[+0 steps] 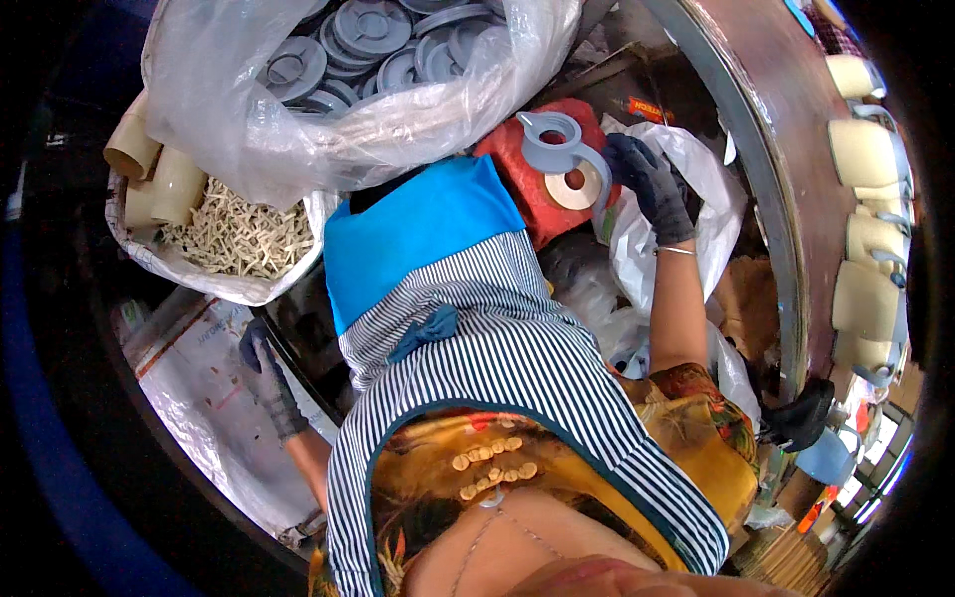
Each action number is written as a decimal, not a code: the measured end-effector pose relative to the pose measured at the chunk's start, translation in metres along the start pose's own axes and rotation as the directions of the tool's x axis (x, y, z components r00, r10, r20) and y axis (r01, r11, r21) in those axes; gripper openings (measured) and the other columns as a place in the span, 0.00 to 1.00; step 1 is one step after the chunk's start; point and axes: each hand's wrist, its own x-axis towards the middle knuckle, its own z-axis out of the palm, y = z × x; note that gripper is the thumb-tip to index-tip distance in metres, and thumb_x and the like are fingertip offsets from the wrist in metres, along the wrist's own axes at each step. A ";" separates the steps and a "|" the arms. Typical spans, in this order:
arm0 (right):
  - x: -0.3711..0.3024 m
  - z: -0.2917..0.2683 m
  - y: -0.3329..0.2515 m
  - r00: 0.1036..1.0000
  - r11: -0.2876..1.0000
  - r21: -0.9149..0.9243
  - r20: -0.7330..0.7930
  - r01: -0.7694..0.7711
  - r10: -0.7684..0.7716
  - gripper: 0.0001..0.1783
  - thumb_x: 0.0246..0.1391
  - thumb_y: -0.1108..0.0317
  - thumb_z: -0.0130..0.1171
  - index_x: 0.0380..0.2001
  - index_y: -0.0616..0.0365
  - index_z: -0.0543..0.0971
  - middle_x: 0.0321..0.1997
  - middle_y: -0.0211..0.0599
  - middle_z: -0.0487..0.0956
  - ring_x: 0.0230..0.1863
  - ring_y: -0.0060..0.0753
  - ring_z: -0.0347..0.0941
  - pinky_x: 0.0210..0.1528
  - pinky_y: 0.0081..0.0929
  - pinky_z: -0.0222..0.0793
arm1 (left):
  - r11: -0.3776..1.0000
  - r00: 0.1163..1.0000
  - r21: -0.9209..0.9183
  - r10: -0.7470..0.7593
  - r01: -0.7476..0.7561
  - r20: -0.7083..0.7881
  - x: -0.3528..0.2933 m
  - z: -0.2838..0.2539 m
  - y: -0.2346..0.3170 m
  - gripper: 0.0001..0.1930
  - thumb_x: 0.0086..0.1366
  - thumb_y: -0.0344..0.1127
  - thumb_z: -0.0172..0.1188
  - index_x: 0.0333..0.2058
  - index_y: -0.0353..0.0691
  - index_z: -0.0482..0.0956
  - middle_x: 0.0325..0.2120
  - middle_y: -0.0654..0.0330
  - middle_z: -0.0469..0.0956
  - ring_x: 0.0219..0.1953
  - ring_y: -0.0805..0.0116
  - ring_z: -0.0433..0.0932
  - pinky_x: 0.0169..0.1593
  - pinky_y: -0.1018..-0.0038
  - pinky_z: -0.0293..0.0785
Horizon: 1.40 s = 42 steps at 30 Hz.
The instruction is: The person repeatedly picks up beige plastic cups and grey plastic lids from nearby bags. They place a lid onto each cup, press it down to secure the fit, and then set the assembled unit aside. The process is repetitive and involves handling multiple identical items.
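My right hand, in a dark grey glove, is at the mouth of a white plastic bag. Its fingers look apart, with their tips close beside the curved handle of a grey plastic jug top; whether they touch it is hard to tell. That jug top lies on a red padded surface, partly over a cream tape roll. My left hand, gloved alike, hangs low at my side over a white printed sheet. Its fingers are loosely stretched, and nothing shows in them.
Round grey plastic lids fill a clear plastic bag in front of me. Left of it, a white sack holds small pale pieces and cardboard tubes. A bench curves along the right, bearing several cream jugs.
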 end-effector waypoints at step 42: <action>-0.046 0.094 -0.067 0.891 0.553 -0.713 0.237 0.430 -0.388 0.20 0.66 0.68 0.52 0.58 0.64 0.73 0.57 0.43 0.76 0.57 0.36 0.72 0.59 0.31 0.66 | 0.822 0.574 0.058 -0.343 0.567 -0.744 0.053 -0.040 -0.237 0.62 0.46 0.76 0.61 0.72 0.53 0.43 0.72 0.46 0.44 0.72 0.35 0.41 0.71 0.45 0.38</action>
